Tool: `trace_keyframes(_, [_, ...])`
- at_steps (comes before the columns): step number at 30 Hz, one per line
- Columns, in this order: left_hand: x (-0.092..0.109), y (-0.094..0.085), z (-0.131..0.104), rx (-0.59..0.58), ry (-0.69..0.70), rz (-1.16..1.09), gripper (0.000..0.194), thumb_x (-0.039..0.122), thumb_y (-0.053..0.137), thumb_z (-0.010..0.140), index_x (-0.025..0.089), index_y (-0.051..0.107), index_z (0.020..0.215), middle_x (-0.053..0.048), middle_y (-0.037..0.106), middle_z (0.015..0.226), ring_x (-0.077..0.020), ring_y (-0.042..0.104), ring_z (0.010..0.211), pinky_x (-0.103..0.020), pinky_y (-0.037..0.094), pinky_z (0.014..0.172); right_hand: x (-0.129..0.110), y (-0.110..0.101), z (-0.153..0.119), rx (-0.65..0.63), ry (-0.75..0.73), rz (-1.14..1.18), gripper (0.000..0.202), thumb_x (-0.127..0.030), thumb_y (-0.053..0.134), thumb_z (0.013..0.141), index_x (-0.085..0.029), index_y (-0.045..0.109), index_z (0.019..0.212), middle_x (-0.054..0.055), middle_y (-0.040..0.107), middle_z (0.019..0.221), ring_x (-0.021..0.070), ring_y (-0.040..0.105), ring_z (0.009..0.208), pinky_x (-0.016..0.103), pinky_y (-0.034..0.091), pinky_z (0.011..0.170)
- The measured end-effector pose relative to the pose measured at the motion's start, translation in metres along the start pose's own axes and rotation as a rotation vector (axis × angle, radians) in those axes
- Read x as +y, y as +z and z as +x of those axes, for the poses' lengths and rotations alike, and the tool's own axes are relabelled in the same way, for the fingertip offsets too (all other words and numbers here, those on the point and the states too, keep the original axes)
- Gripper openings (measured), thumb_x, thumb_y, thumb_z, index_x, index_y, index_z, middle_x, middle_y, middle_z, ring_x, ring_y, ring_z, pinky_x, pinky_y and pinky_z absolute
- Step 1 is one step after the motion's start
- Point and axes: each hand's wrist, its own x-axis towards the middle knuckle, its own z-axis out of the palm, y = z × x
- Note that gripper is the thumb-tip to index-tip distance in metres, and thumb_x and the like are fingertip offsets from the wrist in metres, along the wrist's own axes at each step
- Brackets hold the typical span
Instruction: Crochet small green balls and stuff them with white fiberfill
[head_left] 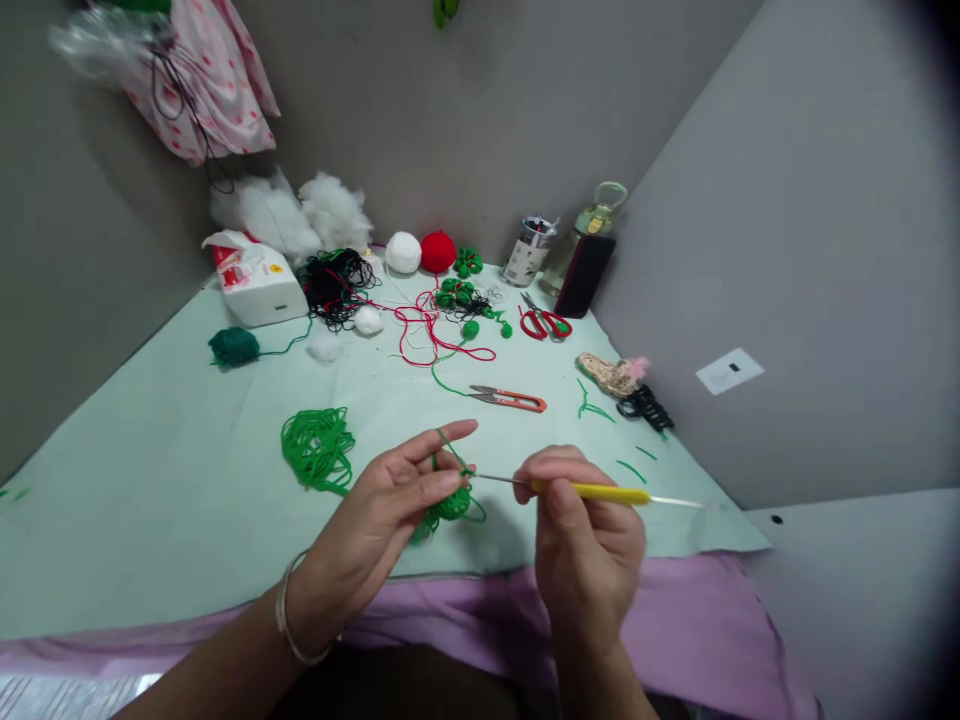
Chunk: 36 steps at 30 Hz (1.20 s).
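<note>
My right hand (589, 530) grips a crochet hook (611, 493) by its yellow handle, the metal shaft pointing left. The hook's tip meets a small green loop at the fingertips of my left hand (409, 485). That hand pinches green yarn (452, 503) between thumb and fingers, and a strand runs up over its raised index finger. Part of the yarn bunch hangs below the left fingers, partly hidden by them. Left of this hand lies a loose heap of green yarn (316, 447) on the pale table cover.
Orange thread snips (508, 399) lie ahead of my hands, with red-handled scissors (545, 318) beyond. Farther back are a tissue pack (259, 285), black yarn (336, 285), white (403, 253) and red balls (438, 251), a bottle (574, 250) and a phone (586, 277). Walls bound the table.
</note>
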Motion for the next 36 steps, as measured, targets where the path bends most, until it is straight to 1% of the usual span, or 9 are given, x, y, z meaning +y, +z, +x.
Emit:
trace_keyframes(6, [-0.007,0.003,0.001,0.006,0.065,0.044,0.051,0.022,0.093,0.076,0.030,0.080,0.125,-0.001,0.076,0.091,-0.0121,0.064,0.084,-0.023,0.048,0.080,0.001,0.011,0.002,-0.166,0.056,-0.008,0.024,-0.014,0.061,0.102,-0.028,0.079,0.106,0.004,0.079,0.099,0.0200,0.073,0.095,0.033,0.061,0.077])
trace_keyframes(12, [-0.009,0.002,0.003,0.029,0.018,-0.040,0.046,0.032,0.091,0.080,0.025,0.081,0.124,-0.002,0.074,0.086,-0.0143,0.064,0.089,-0.024,0.048,0.088,0.001,0.006,-0.008,-0.208,-0.381,-0.516,0.038,-0.005,0.064,0.095,-0.028,0.076,0.123,0.008,0.078,0.114,0.0234,0.073,0.102,0.037,0.061,0.082])
trace_keyframes(15, [-0.004,0.001,0.004,0.011,-0.078,-0.036,0.040,0.033,0.089,0.081,0.023,0.083,0.119,-0.005,0.075,0.090,-0.0168,0.065,0.092,-0.026,0.048,0.086,-0.002,0.002,-0.004,-0.111,-0.184,-0.301,0.031,-0.006,0.060,0.098,-0.026,0.077,0.113,0.005,0.076,0.098,0.0196,0.070,0.088,0.034,0.059,0.073])
trace_keyframes(19, [-0.005,0.003,0.004,0.107,0.156,0.144,0.041,0.027,0.094,0.075,0.028,0.085,0.115,0.001,0.068,0.080,-0.0155,0.062,0.093,-0.023,0.046,0.086,-0.002,0.003,0.002,-0.058,0.008,-0.107,0.027,-0.012,0.055,0.102,-0.027,0.077,0.101,0.002,0.072,0.085,0.0166,0.065,0.073,0.031,0.055,0.063])
trace_keyframes(21, [-0.009,0.005,0.004,0.116,0.210,0.136,0.051,0.027,0.095,0.074,0.030,0.081,0.123,0.002,0.069,0.082,-0.0155,0.062,0.094,-0.024,0.046,0.089,0.001,0.006,-0.001,-0.133,-0.132,-0.281,0.027,-0.010,0.061,0.099,-0.028,0.078,0.106,0.004,0.075,0.094,0.0197,0.070,0.085,0.033,0.058,0.070])
trace_keyframes(24, [-0.010,0.007,0.003,0.064,0.037,-0.012,0.059,0.032,0.095,0.074,0.027,0.077,0.130,-0.001,0.072,0.085,-0.0147,0.063,0.085,-0.026,0.048,0.084,0.005,0.005,-0.005,-0.171,-0.358,-0.472,0.034,-0.005,0.067,0.093,-0.028,0.078,0.116,0.007,0.077,0.103,0.0227,0.071,0.095,0.036,0.059,0.076])
trace_keyframes(26, [-0.008,0.006,0.004,0.030,-0.070,-0.054,0.052,0.033,0.093,0.076,0.023,0.080,0.126,-0.003,0.072,0.086,-0.0151,0.064,0.086,-0.025,0.048,0.082,0.004,0.003,-0.005,-0.086,-0.279,-0.354,0.030,-0.007,0.062,0.096,-0.027,0.078,0.113,0.006,0.075,0.096,0.0212,0.070,0.088,0.035,0.057,0.072])
trace_keyframes(29, [-0.004,0.004,0.004,0.028,0.002,0.004,0.039,0.029,0.092,0.078,0.025,0.084,0.116,-0.001,0.070,0.085,-0.0136,0.064,0.087,-0.023,0.047,0.081,0.001,0.001,0.001,0.039,-0.007,-0.033,0.024,-0.014,0.058,0.102,-0.026,0.078,0.101,0.003,0.071,0.083,0.0173,0.063,0.075,0.031,0.052,0.064])
trace_keyframes(36, [-0.007,0.004,0.003,0.016,0.105,0.101,0.045,0.026,0.094,0.076,0.031,0.083,0.119,0.002,0.070,0.083,-0.0112,0.062,0.080,-0.023,0.047,0.080,-0.001,0.012,0.008,-0.117,0.076,0.007,0.024,-0.014,0.062,0.101,-0.029,0.080,0.104,0.002,0.080,0.097,0.0180,0.072,0.091,0.032,0.059,0.078])
